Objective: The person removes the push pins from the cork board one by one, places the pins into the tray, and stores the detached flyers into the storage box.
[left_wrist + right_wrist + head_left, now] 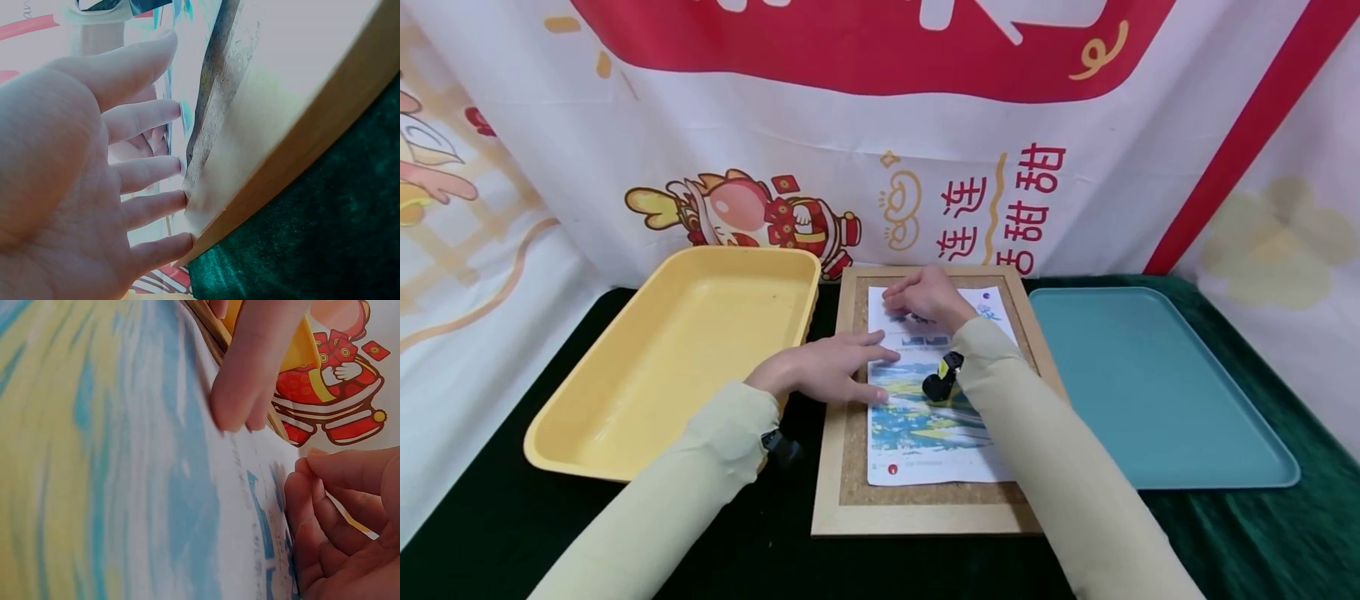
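Note:
A sheet of paper [940, 454] with a printed blue, green and yellow picture lies on a wood-framed cork board [855, 450]. My left hand [829, 367] reaches over the board's left side with fingers spread and straight. Its fingertips rest at the paper's left edge. At the paper's upper left corner is my right hand [928, 296]. In the right wrist view the curled fingers of this right hand [350, 519] bring thumb and forefinger tips together. Whether something small sits between those tips cannot be seen. Two left-hand fingers [256, 362] touch the sheet there too.
A deep yellow tray [677, 367] stands left of the board, close to my left forearm. On the right lies a flat teal tray [1172, 392]. Dark green cloth [745, 542] covers the table. A printed white and red banner [820, 133] hangs behind.

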A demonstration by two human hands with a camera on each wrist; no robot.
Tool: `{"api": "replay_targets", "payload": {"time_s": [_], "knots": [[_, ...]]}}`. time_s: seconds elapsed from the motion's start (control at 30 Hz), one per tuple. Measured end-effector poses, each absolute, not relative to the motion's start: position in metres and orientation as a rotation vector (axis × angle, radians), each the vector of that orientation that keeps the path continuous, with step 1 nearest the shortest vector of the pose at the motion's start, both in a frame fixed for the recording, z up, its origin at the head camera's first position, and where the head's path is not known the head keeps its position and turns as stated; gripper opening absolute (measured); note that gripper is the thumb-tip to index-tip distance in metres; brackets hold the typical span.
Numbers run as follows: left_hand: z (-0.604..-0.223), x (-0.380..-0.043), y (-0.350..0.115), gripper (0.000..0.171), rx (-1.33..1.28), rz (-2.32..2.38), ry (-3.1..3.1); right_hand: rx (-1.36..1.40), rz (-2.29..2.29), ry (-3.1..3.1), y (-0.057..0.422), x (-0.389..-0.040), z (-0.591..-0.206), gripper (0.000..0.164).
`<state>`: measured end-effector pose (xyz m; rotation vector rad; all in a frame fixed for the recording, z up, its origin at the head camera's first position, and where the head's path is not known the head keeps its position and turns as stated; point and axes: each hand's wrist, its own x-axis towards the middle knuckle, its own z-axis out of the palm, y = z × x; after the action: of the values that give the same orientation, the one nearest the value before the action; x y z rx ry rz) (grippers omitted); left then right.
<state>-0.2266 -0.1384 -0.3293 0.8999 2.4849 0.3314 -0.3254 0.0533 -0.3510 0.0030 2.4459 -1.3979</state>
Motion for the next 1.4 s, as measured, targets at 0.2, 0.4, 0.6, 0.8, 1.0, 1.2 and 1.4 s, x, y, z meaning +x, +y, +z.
{"api": "replay_targets", "payload": {"time_s": [0.2,0.4,0.6,0.8,1.0,1.2,1.4], "knots": [[-0.329,-0.227,-0.139,0.067,0.885,0.333,2.487,-0.054,-1.366,2.498,0.069,-0.32,-0.342,0.024],[-0.331,-0.227,-0.139,0.067,0.871,0.349,2.481,-0.063,-1.387,2.56,0.093,-0.312,-0.331,0.025],[-0.332,-0.227,-0.138,0.067,0.856,0.367,2.484,-0.036,-1.413,2.579,0.119,-0.305,-0.331,0.027],[-0.332,-0.225,-0.138,0.067,0.845,0.367,2.487,0.071,-1.538,2.516,0.137,-0.3,-0.333,0.028],[-0.331,-0.223,-0.139,0.067,0.834,0.367,2.493,0.116,-1.587,2.55,0.145,-0.294,-0.326,0.026],[-0.33,-0.223,-0.139,0.067,0.844,0.357,2.496,0.127,-1.604,2.562,0.148,-0.287,-0.319,0.027],[-0.329,-0.222,-0.14,0.067,0.833,0.359,2.494,0.136,-1.593,2.594,0.152,-0.285,-0.317,0.028]]}}
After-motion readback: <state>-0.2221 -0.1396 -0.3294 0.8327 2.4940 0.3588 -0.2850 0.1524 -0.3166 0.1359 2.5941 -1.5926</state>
